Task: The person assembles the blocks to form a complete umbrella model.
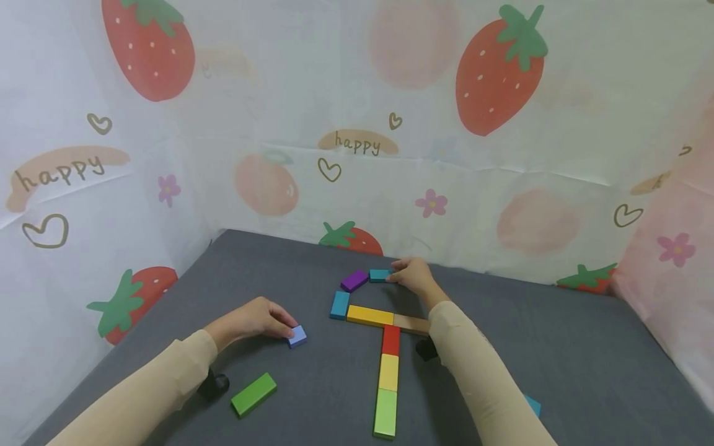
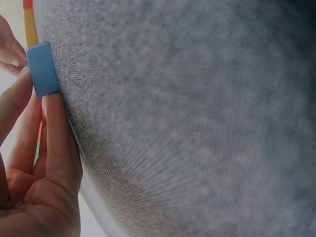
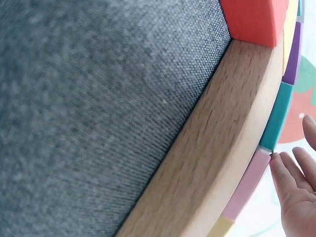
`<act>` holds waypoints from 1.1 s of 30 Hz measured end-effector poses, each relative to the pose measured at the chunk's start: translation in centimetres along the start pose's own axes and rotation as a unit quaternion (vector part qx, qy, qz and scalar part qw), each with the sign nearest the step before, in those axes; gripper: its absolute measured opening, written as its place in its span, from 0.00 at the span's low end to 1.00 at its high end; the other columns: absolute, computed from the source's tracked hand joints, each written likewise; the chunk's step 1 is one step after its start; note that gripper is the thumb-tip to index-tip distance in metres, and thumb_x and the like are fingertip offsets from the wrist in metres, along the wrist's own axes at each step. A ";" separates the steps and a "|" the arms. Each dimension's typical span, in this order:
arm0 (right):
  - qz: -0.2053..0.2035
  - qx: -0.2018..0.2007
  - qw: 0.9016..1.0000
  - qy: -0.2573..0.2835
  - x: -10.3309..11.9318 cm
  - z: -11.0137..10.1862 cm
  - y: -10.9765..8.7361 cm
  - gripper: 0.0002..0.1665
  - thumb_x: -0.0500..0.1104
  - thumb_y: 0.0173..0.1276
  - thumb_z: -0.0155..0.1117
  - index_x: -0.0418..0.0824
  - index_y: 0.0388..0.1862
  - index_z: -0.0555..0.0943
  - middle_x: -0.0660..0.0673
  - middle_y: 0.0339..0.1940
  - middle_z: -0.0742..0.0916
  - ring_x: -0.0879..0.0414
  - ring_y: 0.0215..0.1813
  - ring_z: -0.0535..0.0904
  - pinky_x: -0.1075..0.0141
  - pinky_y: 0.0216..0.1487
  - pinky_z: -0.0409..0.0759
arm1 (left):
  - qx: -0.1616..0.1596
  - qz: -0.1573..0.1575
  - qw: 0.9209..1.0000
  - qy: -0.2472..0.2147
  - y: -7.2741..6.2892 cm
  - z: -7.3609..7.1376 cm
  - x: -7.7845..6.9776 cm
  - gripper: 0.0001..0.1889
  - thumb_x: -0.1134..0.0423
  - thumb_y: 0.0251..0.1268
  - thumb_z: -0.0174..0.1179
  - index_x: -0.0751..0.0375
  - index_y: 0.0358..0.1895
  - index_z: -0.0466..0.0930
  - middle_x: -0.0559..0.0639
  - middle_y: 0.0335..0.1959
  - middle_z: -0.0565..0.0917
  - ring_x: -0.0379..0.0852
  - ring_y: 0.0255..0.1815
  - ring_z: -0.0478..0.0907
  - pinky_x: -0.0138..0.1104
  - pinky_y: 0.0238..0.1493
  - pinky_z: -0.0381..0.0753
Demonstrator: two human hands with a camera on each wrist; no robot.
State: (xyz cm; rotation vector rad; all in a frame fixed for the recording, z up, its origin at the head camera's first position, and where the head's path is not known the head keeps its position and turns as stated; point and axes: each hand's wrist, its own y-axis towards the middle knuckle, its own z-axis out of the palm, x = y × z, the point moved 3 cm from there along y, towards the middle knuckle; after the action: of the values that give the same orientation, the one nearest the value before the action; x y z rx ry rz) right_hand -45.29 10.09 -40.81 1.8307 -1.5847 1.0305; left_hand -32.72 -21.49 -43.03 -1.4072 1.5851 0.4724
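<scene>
left hand (image 1: pixel 253 321) curled, right hand (image 1: pixel 411 275) extended (fingers forward)

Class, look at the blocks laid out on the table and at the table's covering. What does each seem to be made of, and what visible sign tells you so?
Brown block: bare, unpainted wood, with pale grain lines showing in the right wrist view. Red block: probably painted wood with a matte coat, though the paint hides any grain. Table covering: a grey woven fabric, perhaps felt-like, with a visible weave texture.

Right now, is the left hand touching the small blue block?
Touching. The left wrist view shows the fingertips pressed against the blue block; the head view agrees, left hand at the block.
</scene>
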 end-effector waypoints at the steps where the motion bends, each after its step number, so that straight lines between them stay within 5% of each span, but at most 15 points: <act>1: 0.003 -0.002 1.000 0.003 0.0 0.0 0.1 0.28 0.36 0.67 0.67 0.31 0.65 0.76 0.34 0.67 0.79 0.41 0.65 0.77 0.53 0.65 0.77 | -0.001 -0.002 1.000 0.001 0.0 0.0 0.0 0.13 0.60 0.57 0.72 0.60 0.44 0.89 0.51 0.45 0.89 0.41 0.40 0.82 0.36 0.48 0.84; 7: 0.023 -0.011 0.999 0.047 -0.7 -1.8 0.1 0.28 0.36 0.68 0.65 0.33 0.67 0.75 0.34 0.68 0.78 0.41 0.66 0.77 0.52 0.66 0.76 | -0.006 -0.008 1.000 0.004 0.2 0.2 -0.1 0.13 0.60 0.56 0.73 0.60 0.44 0.89 0.52 0.46 0.89 0.41 0.41 0.82 0.37 0.49 0.84; 16: 0.051 -0.033 0.998 0.004 -2.9 -5.8 -0.4 0.25 0.39 0.69 0.65 0.33 0.64 0.77 0.34 0.66 0.79 0.40 0.70 0.71 0.48 0.70 0.71 | 0.002 0.006 1.000 0.004 0.0 0.2 -0.3 0.15 0.60 0.57 0.72 0.63 0.45 0.88 0.54 0.47 0.88 0.40 0.42 0.83 0.37 0.49 0.84; 33: 0.052 -0.030 0.996 -0.064 -3.8 -4.9 -0.5 0.18 0.35 0.64 0.68 0.31 0.53 0.84 0.32 0.58 0.84 0.41 0.59 0.77 0.52 0.62 0.78 | 0.000 0.002 1.000 -0.004 -0.1 0.2 -0.2 0.13 0.60 0.56 0.73 0.62 0.43 0.89 0.52 0.45 0.89 0.40 0.40 0.83 0.36 0.48 0.84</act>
State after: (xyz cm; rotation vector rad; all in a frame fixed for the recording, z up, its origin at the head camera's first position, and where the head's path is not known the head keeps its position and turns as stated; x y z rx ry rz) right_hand -46.04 16.31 -40.95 1.8226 -1.7841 0.9144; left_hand -32.55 -21.25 -42.98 -1.3999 1.5815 0.4796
